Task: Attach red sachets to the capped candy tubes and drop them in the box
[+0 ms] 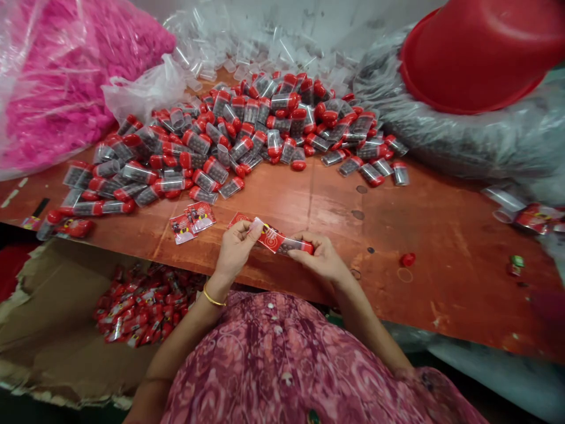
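Note:
Near the table's front edge my left hand pinches a red printed label sleeve between thumb and fingers. My right hand is closed round a small clear bottle with a red cap; its cap end lies in my fingers. The sleeve meets the bottle's clear end, but I cannot tell how far it covers it. Partly behind my left hand lies another red label. To its left, several flat red labels rest on the wood.
A large heap of red-capped clear bottles covers the table beyond my hands. Below left, an open carton holds red-labelled bottles. A pink-filled bag and a red tub stand behind. A small red cap lies right.

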Demonstrator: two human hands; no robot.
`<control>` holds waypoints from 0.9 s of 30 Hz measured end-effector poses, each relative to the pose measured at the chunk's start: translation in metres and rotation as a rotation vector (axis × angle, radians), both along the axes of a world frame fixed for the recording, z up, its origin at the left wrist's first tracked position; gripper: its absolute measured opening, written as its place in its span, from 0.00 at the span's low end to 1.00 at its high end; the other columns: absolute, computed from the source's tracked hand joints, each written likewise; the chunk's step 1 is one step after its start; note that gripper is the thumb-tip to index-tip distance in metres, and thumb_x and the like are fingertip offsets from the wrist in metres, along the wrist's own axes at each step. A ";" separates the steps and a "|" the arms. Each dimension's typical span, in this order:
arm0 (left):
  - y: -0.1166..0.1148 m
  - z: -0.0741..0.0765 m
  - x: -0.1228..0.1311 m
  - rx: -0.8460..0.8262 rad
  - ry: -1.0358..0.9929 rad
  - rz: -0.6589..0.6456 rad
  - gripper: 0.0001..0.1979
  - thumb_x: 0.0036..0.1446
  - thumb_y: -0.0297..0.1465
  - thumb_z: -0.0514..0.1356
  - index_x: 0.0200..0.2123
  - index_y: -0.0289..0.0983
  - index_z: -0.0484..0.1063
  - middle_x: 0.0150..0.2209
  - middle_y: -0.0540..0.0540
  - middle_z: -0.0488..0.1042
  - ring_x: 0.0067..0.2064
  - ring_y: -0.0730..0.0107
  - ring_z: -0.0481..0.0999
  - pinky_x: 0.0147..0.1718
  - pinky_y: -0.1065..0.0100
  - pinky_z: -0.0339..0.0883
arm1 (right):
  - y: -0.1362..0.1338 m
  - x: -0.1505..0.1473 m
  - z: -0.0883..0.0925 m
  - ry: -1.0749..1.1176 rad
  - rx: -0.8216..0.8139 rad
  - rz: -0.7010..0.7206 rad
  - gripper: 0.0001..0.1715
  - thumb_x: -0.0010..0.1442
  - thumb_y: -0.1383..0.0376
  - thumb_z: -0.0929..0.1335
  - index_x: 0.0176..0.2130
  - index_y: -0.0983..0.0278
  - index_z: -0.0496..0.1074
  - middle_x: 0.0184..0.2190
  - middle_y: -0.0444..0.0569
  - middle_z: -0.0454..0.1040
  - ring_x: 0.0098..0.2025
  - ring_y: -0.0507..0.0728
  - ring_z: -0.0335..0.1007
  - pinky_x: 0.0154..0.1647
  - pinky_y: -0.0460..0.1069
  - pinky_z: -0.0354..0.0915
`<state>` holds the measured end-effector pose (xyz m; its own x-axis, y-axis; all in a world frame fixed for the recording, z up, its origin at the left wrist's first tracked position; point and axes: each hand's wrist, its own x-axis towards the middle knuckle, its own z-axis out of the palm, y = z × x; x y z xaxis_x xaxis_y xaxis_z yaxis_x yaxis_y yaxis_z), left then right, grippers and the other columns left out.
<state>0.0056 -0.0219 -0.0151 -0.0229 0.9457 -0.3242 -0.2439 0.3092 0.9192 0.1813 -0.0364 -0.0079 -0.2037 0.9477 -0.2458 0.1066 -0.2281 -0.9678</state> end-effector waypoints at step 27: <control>0.000 0.008 0.013 -0.119 -0.320 0.098 0.19 0.33 0.42 0.70 0.24 0.33 0.74 0.22 0.50 0.75 0.24 0.75 0.72 0.26 0.74 0.65 | -0.005 -0.038 -0.017 0.342 0.007 -0.009 0.22 0.52 0.50 0.68 0.41 0.60 0.62 0.27 0.38 0.69 0.14 0.44 0.58 0.17 0.43 0.57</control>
<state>0.0183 -0.0220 -0.0073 0.0089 0.8992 -0.4374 -0.5472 0.3705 0.7506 0.1437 -0.0415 -0.0246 -0.2646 0.9514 -0.1579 -0.2263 -0.2204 -0.9488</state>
